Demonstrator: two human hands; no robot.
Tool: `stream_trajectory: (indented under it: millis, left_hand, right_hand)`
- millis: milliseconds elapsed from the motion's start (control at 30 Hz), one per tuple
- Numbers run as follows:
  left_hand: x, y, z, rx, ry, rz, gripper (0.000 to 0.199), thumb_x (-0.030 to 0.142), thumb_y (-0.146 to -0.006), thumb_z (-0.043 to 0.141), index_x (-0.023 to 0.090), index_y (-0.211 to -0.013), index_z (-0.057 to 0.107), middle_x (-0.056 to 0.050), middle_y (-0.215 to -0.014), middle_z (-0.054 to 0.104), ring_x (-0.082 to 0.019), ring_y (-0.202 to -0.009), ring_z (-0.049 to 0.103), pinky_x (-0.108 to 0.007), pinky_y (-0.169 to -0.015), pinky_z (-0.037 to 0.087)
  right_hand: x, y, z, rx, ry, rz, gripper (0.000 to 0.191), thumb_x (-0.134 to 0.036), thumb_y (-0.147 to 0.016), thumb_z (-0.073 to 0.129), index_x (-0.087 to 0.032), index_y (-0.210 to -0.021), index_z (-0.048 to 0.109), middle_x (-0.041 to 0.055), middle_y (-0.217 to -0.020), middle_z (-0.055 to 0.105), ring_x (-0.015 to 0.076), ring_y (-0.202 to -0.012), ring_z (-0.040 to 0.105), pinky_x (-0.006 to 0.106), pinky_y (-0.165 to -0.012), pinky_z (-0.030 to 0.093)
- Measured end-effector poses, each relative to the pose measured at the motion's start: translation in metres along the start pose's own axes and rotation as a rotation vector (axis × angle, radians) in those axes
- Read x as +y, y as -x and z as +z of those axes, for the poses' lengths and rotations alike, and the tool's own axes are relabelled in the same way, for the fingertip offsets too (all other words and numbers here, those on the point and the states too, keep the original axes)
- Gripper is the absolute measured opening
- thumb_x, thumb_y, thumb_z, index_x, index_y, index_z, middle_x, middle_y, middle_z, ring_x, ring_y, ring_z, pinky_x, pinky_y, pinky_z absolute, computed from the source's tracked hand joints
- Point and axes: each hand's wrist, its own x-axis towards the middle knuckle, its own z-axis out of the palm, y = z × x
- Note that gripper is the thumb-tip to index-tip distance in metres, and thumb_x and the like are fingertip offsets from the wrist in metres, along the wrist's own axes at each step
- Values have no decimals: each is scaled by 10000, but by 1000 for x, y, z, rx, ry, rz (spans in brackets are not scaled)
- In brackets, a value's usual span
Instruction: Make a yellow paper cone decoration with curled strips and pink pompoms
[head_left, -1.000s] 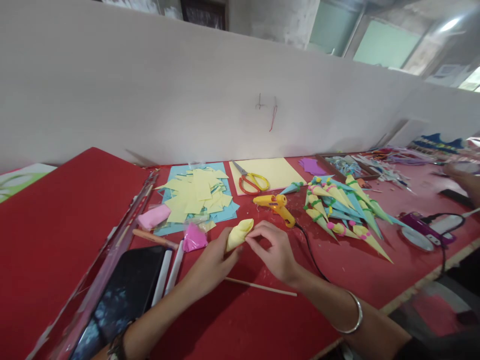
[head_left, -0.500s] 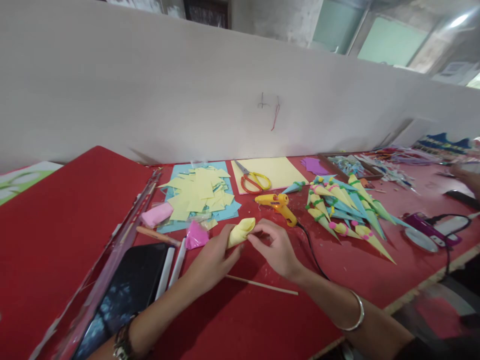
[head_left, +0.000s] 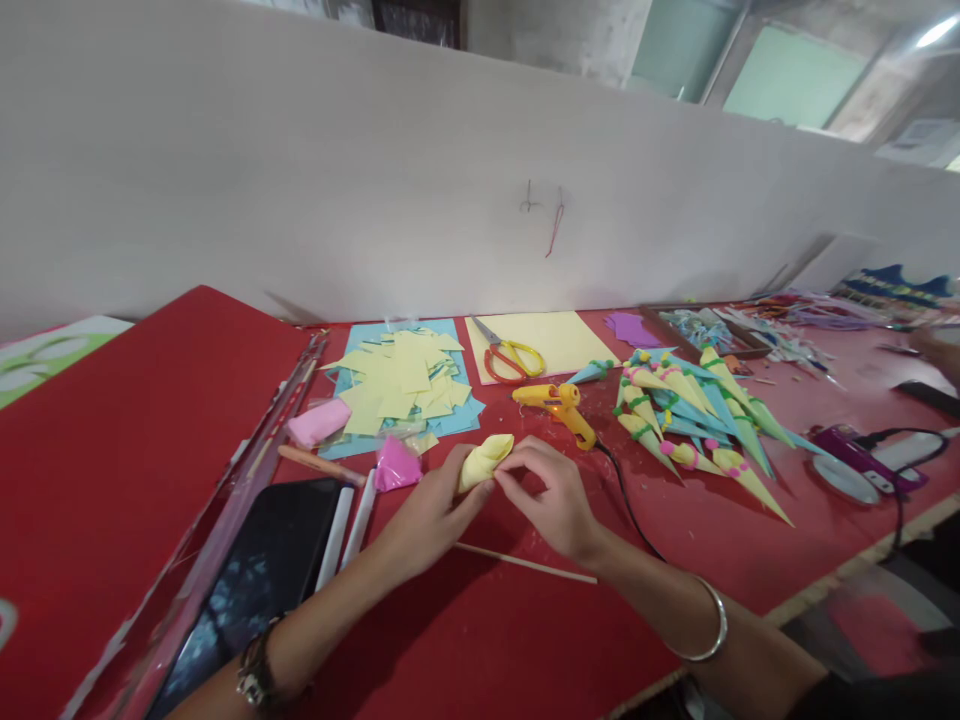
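A rolled yellow paper piece (head_left: 484, 463) is held above the red table, its folded end pointing up and right. My left hand (head_left: 435, 510) wraps round its lower left part. The thumb and fingertips of my right hand (head_left: 551, 495) pinch the paper's right edge. Below both hands a thin wooden stick (head_left: 529, 566) lies on the table. Just behind them rests a yellow glue gun (head_left: 559, 405) with a black cord. A pink bag (head_left: 397, 466) sits left of the paper.
Yellow paper pieces (head_left: 405, 380) lie on blue sheets at the back, beside scissors (head_left: 512, 358). Paper cones (head_left: 690, 410) are piled at right. A phone (head_left: 262, 580) and white sticks lie at left. Another person's hand (head_left: 937, 350) shows at far right.
The folded end of the yellow paper looks flatter and less open, with both hands still on it. The whole view has shifted slightly.
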Motion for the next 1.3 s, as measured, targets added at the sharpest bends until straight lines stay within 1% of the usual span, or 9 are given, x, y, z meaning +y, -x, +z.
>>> stream_trajectory:
  millis: [200,367,567,700,767,900,1067,1167,1300]
  left_hand:
    - [-3,0,-1,12,-87,-10,260,353,-851,348,178,-1029,418,-23,-852,559,-174,-738,530,-284,-663,406]
    - [-2,1,-1,14,-82,0,258,348,-852,350,186,-1045,407,-31,-872,561,-176,-745,537,-305,-675,412]
    - [0,1,1,9,-100,13,239,330,-861,335,183,-1040,395,-38,-884,564,-176,-756,545,-292,-653,416]
    - [-2,2,2,18,-188,13,244,321,-854,360,178,-1050,391,-55,-904,571,-193,-762,551,-307,-653,413]
    - [-3,2,2,14,-192,1,253,323,-856,357,178,-1060,392,-56,-907,573,-194,-759,552,-313,-662,414]
    - [-2,1,2,13,-79,-3,253,332,-870,331,168,-1044,413,-47,-907,562,-180,-809,539,-315,-740,416]
    - [0,0,2,24,100,19,271,335,-881,310,180,-1079,411,-37,-1012,540,-164,-925,505,-293,-842,392]
    - [0,0,1,24,97,24,271,332,-878,318,176,-1075,420,-38,-1013,543,-167,-929,500,-299,-856,385]
    - [-2,1,1,31,60,17,270,343,-878,317,169,-1044,441,-23,-923,560,-160,-853,516,-304,-831,396]
  right_hand:
    - [4,-2,1,-48,-152,161,71,-179,-742,522,-178,-691,571,6,-678,546,123,-623,526,223,-564,442]
    - [5,-2,2,-15,-148,181,51,-177,-725,524,-181,-692,562,0,-666,546,118,-600,514,222,-547,437]
    - [5,-1,3,35,-120,200,54,-179,-722,524,-173,-675,549,-1,-656,533,118,-596,508,219,-544,424]
    - [6,-1,5,20,-140,253,60,-142,-701,505,-175,-654,521,-10,-646,519,113,-581,499,215,-534,422]
    - [6,-1,6,6,-144,265,67,-128,-693,498,-175,-648,513,-13,-645,517,113,-579,497,215,-534,422]
    - [5,0,6,29,-133,227,73,-140,-707,516,-174,-643,507,-14,-635,499,111,-574,483,214,-528,413]
    - [2,1,4,57,-79,67,82,-163,-749,534,-171,-669,546,-2,-658,525,117,-617,503,224,-575,413]
    - [1,0,2,37,-42,35,86,-166,-767,533,-170,-687,562,6,-673,540,122,-636,514,231,-596,414]
    - [1,1,2,7,-9,18,98,-161,-782,521,-169,-698,571,12,-682,542,124,-640,519,231,-596,417]
